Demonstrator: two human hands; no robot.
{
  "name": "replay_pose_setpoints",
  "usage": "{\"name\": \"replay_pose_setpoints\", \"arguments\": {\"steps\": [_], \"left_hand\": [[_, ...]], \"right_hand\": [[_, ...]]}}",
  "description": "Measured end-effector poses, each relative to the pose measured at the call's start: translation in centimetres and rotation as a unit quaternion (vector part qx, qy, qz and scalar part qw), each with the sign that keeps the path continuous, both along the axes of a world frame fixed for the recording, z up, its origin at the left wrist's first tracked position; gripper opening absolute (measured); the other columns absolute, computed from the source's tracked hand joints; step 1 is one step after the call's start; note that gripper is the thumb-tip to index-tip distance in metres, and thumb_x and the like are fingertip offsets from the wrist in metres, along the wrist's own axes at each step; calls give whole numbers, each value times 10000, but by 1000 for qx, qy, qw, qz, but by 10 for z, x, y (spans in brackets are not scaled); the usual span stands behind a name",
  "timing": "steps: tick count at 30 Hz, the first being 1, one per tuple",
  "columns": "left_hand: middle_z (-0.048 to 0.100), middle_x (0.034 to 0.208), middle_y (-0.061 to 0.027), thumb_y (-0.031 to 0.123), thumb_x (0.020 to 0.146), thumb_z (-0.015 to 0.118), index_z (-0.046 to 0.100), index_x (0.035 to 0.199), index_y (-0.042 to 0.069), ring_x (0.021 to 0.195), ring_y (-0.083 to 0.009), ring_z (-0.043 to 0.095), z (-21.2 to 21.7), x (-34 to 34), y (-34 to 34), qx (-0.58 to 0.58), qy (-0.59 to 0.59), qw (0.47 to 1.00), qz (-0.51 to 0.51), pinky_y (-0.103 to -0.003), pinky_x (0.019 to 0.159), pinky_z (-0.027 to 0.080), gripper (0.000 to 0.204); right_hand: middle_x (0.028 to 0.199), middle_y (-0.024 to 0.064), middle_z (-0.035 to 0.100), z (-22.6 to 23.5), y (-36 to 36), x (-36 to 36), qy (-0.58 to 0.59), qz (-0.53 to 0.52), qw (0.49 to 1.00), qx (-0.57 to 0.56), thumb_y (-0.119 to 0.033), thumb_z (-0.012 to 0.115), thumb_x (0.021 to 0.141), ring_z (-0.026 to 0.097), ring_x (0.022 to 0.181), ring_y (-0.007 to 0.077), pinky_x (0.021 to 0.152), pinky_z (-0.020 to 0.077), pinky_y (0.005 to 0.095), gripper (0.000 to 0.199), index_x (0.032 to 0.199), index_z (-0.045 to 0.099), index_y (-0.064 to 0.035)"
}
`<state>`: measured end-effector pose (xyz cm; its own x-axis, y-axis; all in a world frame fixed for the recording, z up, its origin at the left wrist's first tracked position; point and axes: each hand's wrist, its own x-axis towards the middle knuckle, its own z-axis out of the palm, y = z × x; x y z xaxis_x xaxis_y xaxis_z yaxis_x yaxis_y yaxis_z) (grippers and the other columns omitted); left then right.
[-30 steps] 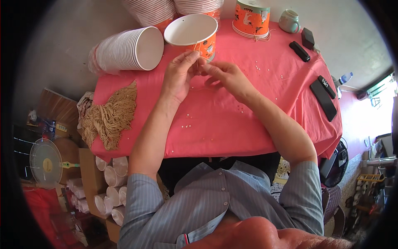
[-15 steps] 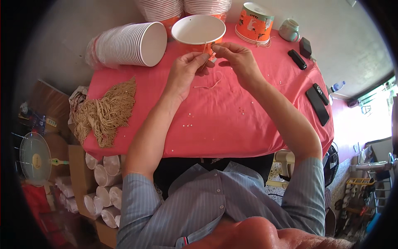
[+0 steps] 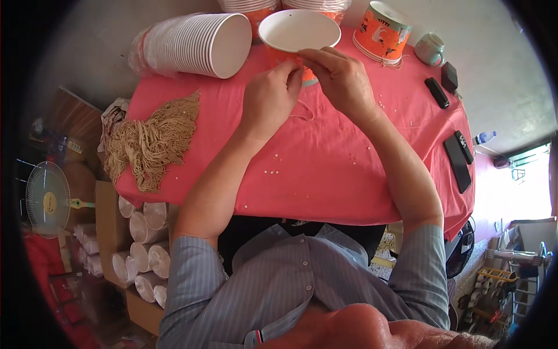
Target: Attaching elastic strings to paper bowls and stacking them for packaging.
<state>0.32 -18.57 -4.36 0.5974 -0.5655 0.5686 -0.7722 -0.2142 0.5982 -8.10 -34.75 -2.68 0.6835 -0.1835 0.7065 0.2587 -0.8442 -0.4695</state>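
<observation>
An orange paper bowl with a white inside (image 3: 299,30) stands upright at the far side of the pink tablecloth (image 3: 325,174). My left hand (image 3: 268,96) and my right hand (image 3: 343,78) meet at the bowl's near wall, fingertips pinched together there. A thin tan string (image 3: 302,113) loops down from my fingers onto the cloth. Which hand grips the string and which touches the bowl is hard to tell.
A stack of white paper bowls lies on its side (image 3: 192,43) at far left. A heap of tan strings (image 3: 152,139) sits at the table's left edge. An orange stack of bowls (image 3: 382,32), a small jar (image 3: 430,49) and dark phones (image 3: 457,157) lie right. Boxes of cups (image 3: 142,244) stand below left.
Both hands have moved up to the bowl's near wall and closed together; the string loop hanging from them is now shorter.
</observation>
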Motion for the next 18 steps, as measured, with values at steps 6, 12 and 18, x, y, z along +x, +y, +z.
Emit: {"name": "replay_pose_setpoints", "arguments": {"steps": [6, 12, 18], "left_hand": [[784, 965, -192, 163, 1034, 708, 771, 1119, 44, 829, -395, 766, -1, -5, 0, 65, -96, 992, 47, -482, 692, 598, 158], [788, 958, -182, 171, 1023, 728, 772, 1090, 44, 837, -389, 771, 0, -3, 2, 60, -127, 989, 51, -473, 707, 602, 150], [791, 961, -172, 178, 1018, 735, 779, 1090, 51, 851, -374, 777, 2, -3, 3, 66, -125, 989, 47, -466, 718, 603, 152]], "right_hand": [[893, 107, 795, -4, -3, 2, 5, -8, 1000, 30, -157, 748, 984, 770, 769, 313, 676, 624, 417, 141, 1096, 806, -94], [865, 100, 792, 0, -9, -1, 23, -7, 999, -41, -179, 760, 977, 765, 756, 308, 677, 623, 422, 132, 1068, 817, -101], [896, 93, 797, 0, -16, -1, 35, 11, 993, -115, -179, 753, 973, 765, 781, 303, 689, 618, 421, 132, 1068, 819, -116]]}}
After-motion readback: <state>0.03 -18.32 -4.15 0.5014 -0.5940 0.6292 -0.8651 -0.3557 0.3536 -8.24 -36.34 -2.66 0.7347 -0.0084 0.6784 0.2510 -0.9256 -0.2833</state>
